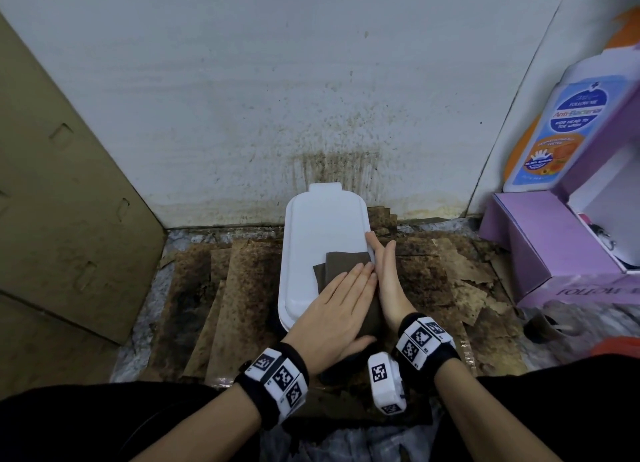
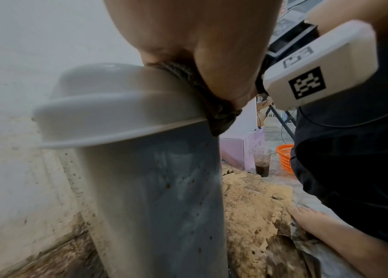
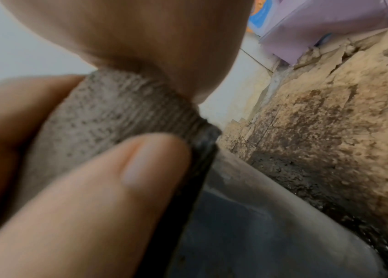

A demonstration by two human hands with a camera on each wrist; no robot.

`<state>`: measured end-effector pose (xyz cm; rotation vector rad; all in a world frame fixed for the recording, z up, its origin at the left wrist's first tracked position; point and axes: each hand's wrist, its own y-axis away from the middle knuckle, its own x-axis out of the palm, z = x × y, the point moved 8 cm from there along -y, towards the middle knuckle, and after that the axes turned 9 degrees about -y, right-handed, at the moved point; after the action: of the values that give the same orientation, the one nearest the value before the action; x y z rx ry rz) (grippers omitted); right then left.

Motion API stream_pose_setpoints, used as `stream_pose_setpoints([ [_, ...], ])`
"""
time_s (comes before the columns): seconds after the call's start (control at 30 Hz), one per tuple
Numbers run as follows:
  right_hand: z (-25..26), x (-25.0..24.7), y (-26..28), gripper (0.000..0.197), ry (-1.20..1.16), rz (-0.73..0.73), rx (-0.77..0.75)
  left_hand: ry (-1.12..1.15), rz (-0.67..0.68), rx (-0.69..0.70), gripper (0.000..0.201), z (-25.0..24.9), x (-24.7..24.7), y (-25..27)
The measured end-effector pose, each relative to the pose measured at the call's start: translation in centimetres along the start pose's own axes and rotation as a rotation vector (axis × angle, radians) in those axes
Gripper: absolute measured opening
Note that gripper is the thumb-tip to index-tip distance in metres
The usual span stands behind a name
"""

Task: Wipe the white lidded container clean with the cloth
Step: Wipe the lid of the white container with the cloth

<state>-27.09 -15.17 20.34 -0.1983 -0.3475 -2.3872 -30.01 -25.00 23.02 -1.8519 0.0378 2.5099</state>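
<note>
The white lidded container (image 1: pixel 320 226) stands on the floor against the wall, its grey speckled body (image 2: pixel 152 197) under the lid (image 2: pixel 117 116). A folded brown cloth (image 1: pixel 341 262) lies on the near right part of the lid and hangs over the lid's edge (image 2: pixel 214 105). My left hand (image 1: pixel 346 288) lies flat on the cloth with straight fingers. My right hand (image 1: pixel 386 264) stands edge-on along the lid's right side, fingers straight, its palm (image 3: pixel 128 28) against the cloth (image 3: pixel 117 109). Fingers (image 3: pixel 93 197) of my left hand lie beside it.
The stained white wall (image 1: pixel 311 115) is just behind the container. Dirty cardboard sheets (image 1: pixel 242 288) cover the floor. A cardboard panel (image 1: pixel 52 202) leans at left. A purple box (image 1: pixel 547 247) with a wash bottle (image 1: pixel 561 129) sits right. A cup of dark liquid (image 2: pixel 262 161), an orange basket (image 2: pixel 285 158) and a bare foot (image 2: pixel 331 229) lie nearby.
</note>
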Motion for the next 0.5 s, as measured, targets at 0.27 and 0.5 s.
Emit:
stream_pose_setpoints([
  [0.27, -0.5, -0.2, -0.9, 0.095, 0.200, 0.033, -0.025, -0.024, -0.019, -0.003, 0.092, 1.1, 0.3, 1.3],
  [0.5, -1.5, 0.2, -1.0, 0.056, 0.328, 0.048, 0.042, -0.054, -0.014, 0.002, 0.094, 4.9, 1.1, 5.0],
])
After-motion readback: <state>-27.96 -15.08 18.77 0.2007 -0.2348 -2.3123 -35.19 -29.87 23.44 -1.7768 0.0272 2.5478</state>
